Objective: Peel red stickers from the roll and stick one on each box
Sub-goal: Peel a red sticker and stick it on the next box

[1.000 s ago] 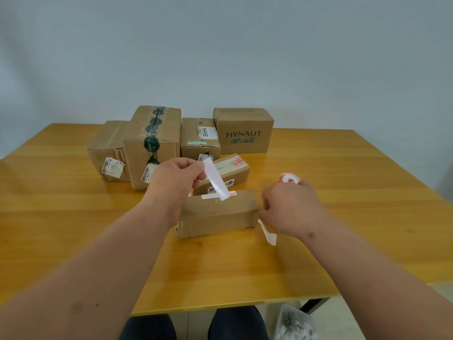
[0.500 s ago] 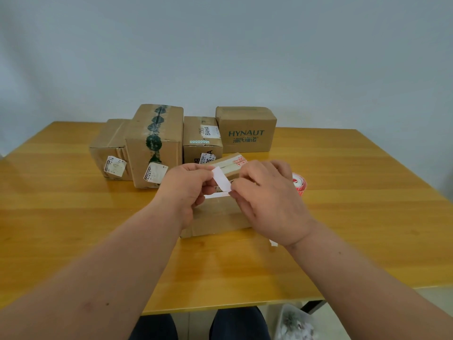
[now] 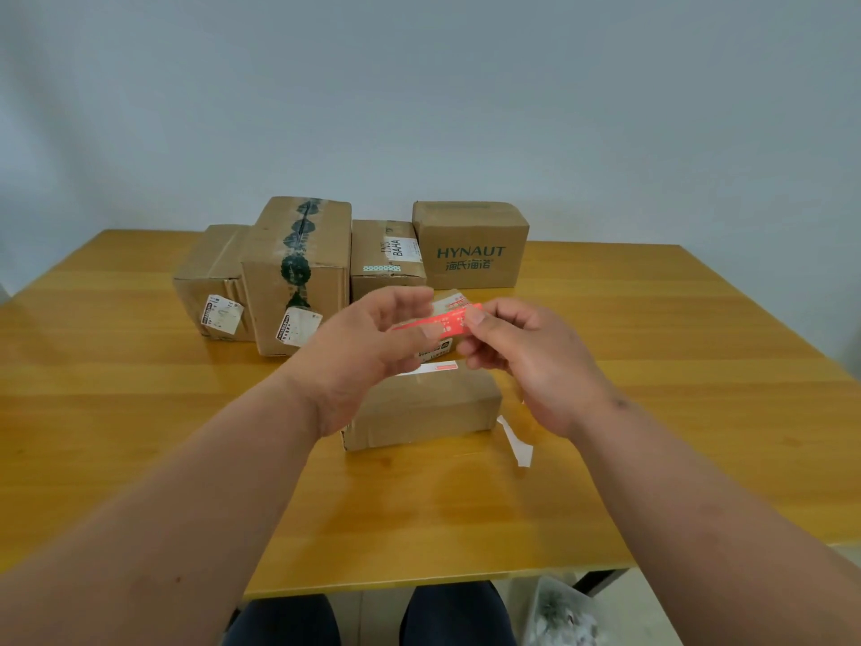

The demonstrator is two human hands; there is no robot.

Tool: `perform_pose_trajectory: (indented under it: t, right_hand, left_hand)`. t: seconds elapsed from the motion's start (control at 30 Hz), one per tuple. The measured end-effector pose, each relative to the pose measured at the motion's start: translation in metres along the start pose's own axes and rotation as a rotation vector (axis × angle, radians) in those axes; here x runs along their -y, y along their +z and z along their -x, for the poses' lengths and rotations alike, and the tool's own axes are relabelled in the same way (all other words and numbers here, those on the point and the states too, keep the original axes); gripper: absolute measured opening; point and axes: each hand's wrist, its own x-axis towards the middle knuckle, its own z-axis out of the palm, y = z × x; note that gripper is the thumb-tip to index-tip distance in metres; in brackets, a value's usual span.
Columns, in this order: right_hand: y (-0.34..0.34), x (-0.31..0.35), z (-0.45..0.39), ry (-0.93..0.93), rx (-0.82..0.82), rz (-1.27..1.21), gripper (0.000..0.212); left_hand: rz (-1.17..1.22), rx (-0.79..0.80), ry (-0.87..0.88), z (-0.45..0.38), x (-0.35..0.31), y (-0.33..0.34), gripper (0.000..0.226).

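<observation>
Item: red sticker [image 3: 438, 325], centre of frame, held in the air between both hands above the near box [image 3: 424, 405]. Right hand [image 3: 526, 361] pinches its right end between thumb and forefinger; left hand [image 3: 372, 347] has fingers loosely curled at its left end, thumb against the strip. Whether backing paper is attached cannot be told.

Boxes, six on the desk [image 3: 140, 435]:
- Near box: a white-and-red label at its top rear edge; judged already stickered.
- Flat box [image 3: 445, 349] behind the hands: red print on top, mostly covered.
- Rear row, upper centre of frame: low left box [image 3: 209, 282], tall box with green tape [image 3: 298, 272], BAHA box [image 3: 386, 258], HYNAUT box [image 3: 470, 244]. No red sticker visible on any; judged outstanding.

Not legible or hidden: the roll is not visible, possibly behind the right hand. White paper strip [image 3: 515, 440] lies right of the near box, likely spent backing. Sticker text unreadable.
</observation>
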Motion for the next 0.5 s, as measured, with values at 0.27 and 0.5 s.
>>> perform_pose_trajectory:
  t: [0.27, 0.5]
  right_hand:
    - [0.008, -0.003, -0.003, 0.068, -0.078, 0.319, 0.026]
    - [0.021, -0.003, -0.012, 0.068, -0.226, 0.323, 0.018]
  left_hand:
    - [-0.163, -0.185, -0.073, 0.0, 0.002, -0.002, 0.011]
    - [-0.222, -0.152, -0.105, -0.005, -0.001, -0.003, 0.028]
